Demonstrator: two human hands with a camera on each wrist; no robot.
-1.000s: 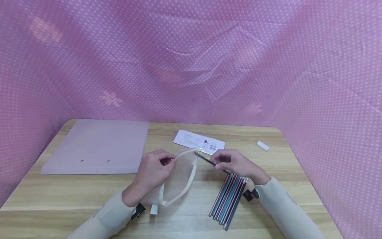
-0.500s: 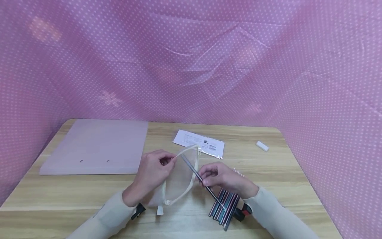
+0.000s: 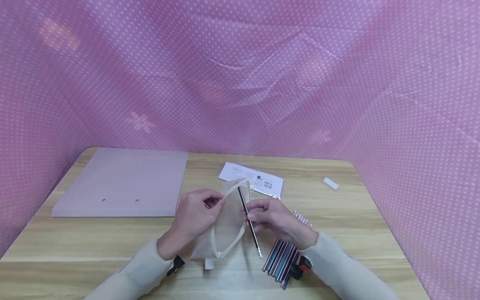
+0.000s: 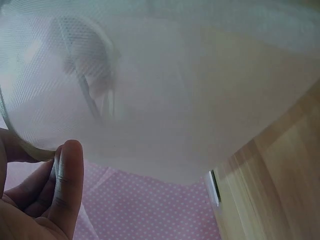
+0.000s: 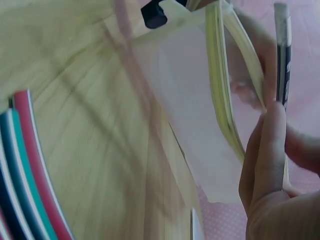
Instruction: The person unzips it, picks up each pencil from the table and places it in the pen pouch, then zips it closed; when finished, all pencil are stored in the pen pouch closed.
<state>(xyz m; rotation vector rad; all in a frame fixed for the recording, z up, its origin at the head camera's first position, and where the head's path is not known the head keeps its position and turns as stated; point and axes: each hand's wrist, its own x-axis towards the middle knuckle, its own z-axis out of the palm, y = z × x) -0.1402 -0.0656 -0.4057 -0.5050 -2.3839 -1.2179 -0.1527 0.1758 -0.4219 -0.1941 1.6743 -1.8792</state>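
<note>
A translucent pouch (image 3: 226,221) is showing fine, plastic-like ribbing near glossy pencils (image 3: 280,259).
The pencils' smooth coats are catching light above a satiny wood-grain tabletop (image 3: 348,221); the pouch's zip trim (image 5: 217,65) is looking like matt cloth. A smooth folder (image 3: 125,181) is appearing matt, a printed packet (image 3: 247,176) is glinting along its clear plastic edge, and polka-dot cloth (image 3: 240,83) is creasing.

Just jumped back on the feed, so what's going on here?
A person's left hand pinches the rim of a see-through pouch, whose mouth is open. The right hand holds a dark pencil at that mouth; whether its far end is inside, I can't tell for sure. A row of pencils lies on the table by the right forearm. Further back are a white packet and a small white block.
</note>
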